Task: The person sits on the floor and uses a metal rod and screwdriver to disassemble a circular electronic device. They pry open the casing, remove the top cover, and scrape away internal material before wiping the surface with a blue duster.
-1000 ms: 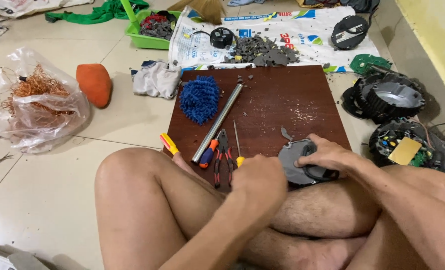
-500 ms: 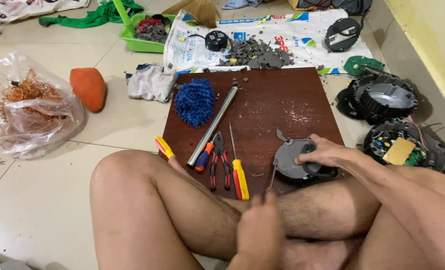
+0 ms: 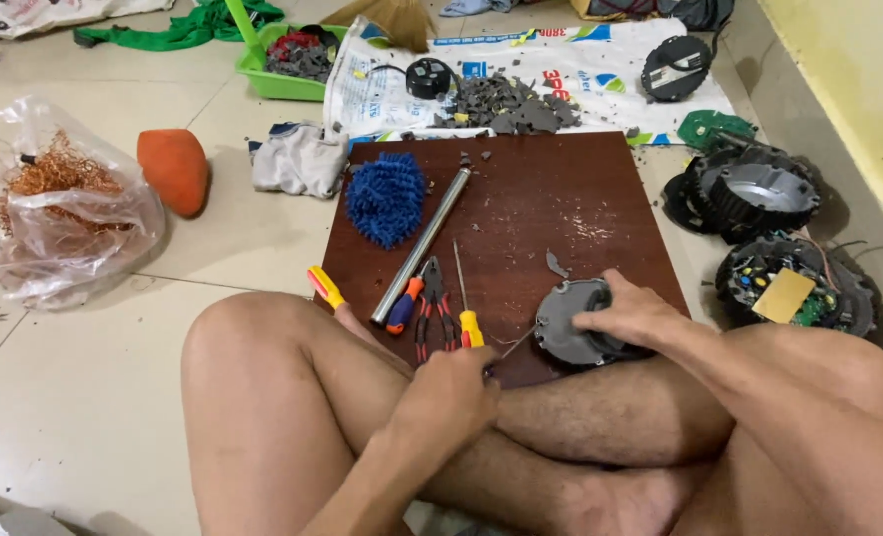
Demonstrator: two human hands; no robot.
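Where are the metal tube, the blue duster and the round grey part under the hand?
metal tube [image 3: 424, 244]: head view, middle of its shaft.
blue duster [image 3: 386, 197]: head view, centre of its fluffy pile.
round grey part [image 3: 568, 323]: head view, its flat top, left of the right hand [image 3: 628, 316].

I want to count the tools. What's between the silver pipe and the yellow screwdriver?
In the head view, pliers lie on the board between the pipe and the yellow screwdriver.

Floor [image 3: 84, 397]: pale glossy tiles with thin grout lines, reflecting soft, even light. Brown board [image 3: 561, 199]: lying flat on the floor, serving as the surface. Yellow wall [image 3: 858, 79]: rising to the right of the board, meeting the floor along a darker strip.
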